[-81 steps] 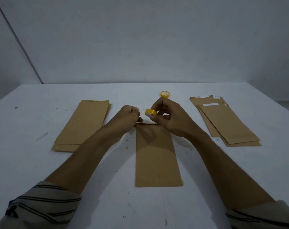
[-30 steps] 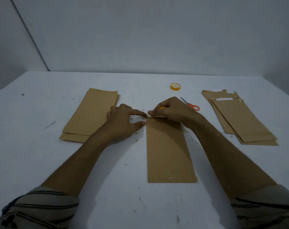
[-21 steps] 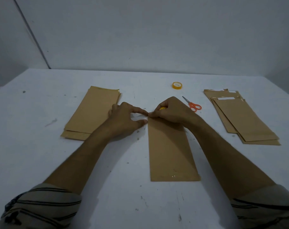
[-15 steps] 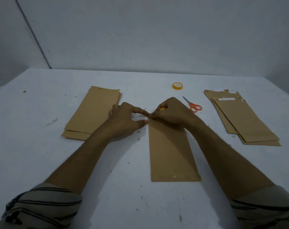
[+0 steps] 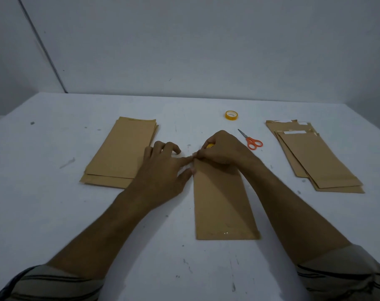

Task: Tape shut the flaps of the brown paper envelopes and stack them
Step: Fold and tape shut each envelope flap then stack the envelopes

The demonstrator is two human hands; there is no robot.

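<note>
A brown paper envelope (image 5: pixel 224 205) lies flat at the middle of the white table (image 5: pixel 43 209), its top end under both hands. The left hand (image 5: pixel 163 170) stretches index finger and thumb to the envelope's top left corner, gripping nothing. The right hand (image 5: pixel 224 151) curls around a yellow tape roll (image 5: pixel 210 146). Envelope stacks lie left (image 5: pixel 121 153) and right (image 5: pixel 317 159); orange-handled scissors (image 5: pixel 251 140) and a second tape roll (image 5: pixel 231 115) lie beyond.

env (image 5: pixel 223 203) ctr | stack L (image 5: pixel 119 153) | stack R (image 5: pixel 315 157) | tape (image 5: pixel 231 115), scissors (image 5: pixel 251 141) behind
</note>
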